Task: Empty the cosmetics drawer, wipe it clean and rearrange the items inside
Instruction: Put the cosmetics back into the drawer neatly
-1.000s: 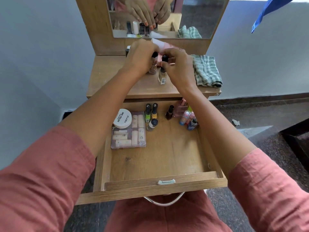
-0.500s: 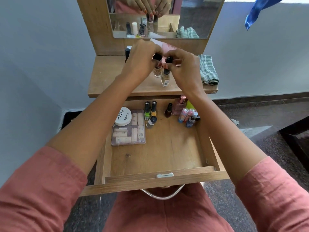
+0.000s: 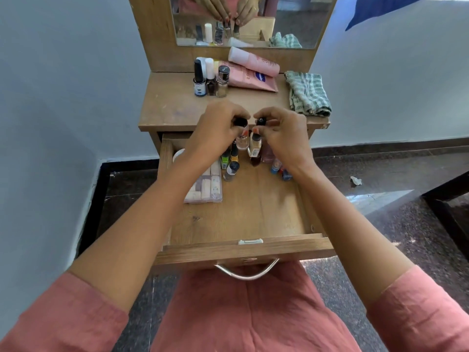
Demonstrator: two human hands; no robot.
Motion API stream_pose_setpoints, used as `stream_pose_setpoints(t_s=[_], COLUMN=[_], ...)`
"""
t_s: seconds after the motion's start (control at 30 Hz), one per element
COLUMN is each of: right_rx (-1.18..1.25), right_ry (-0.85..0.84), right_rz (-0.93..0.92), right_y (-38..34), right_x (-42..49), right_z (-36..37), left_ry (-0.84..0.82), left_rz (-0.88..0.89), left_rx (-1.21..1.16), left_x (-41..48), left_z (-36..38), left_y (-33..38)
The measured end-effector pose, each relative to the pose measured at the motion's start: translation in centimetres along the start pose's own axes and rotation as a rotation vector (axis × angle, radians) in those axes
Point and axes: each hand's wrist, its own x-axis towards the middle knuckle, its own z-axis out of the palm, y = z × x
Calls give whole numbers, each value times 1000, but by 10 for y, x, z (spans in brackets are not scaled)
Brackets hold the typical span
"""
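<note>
View: head camera, looking down over both forearms at the open drawer.
Left hand [image 3: 218, 130]: fingers curled round the black cap of a clear bottle [image 3: 242, 139], which is held upright above the rear of the drawer.
Right hand [image 3: 285, 134]: fingertips pinch the black cap of a beige bottle [image 3: 254, 147]. It is upright and just beside the clear bottle; whether the two touch cannot be told.
Drawer [image 3: 243, 251]: pulled out toward the person, with its contents grouped at the rear.
Drawer contents, left: clear compartment case [image 3: 209, 188], partly under the left forearm, with upright nail polish bottles [image 3: 229, 161] just beside it.
Drawer contents, right: small coloured bottles [image 3: 278, 168] below the right wrist.
Table top [image 3: 177, 105]: three upright bottles [image 3: 210, 81] at the back, pink tubes [image 3: 253, 72] lying beside them, and a green checked cloth [image 3: 308, 96] bunched at the right edge.
Mirror [image 3: 291, 19]: reflects both hands and the bottles.
</note>
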Motion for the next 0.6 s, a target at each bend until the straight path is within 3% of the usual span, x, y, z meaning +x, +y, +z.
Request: stream_pose_setpoints(t_s=[0.6], right_rx=[-335], right_ry=[-162], right_rz=[32], right_y=[38], right_x=[-4], right_z=[53], left_ry=[115], left_rz=[-123], left_rx=[-151], left_x=[-13], left_z=[32], left_y=[-21])
